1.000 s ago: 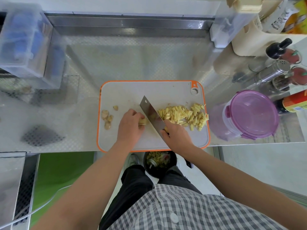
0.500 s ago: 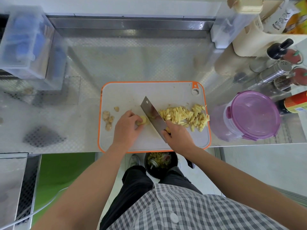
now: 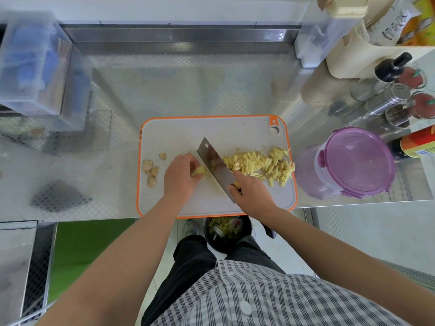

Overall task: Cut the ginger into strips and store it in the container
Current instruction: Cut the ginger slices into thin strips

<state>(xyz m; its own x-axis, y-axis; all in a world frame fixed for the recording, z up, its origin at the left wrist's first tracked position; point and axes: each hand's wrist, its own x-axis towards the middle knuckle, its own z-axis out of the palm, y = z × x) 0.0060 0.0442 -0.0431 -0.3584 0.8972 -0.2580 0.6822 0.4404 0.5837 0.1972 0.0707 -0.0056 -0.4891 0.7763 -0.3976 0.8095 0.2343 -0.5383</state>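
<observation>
Slanting far-left to near-right, cleaver [image 3: 215,168] edges against held ginger [image 3: 199,171].

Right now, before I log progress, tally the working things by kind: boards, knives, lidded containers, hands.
cutting board: 1
cleaver: 1
purple-lidded container: 1
hands: 2, the left hand holding the ginger piece, the right hand gripping the cleaver
total: 5
</observation>
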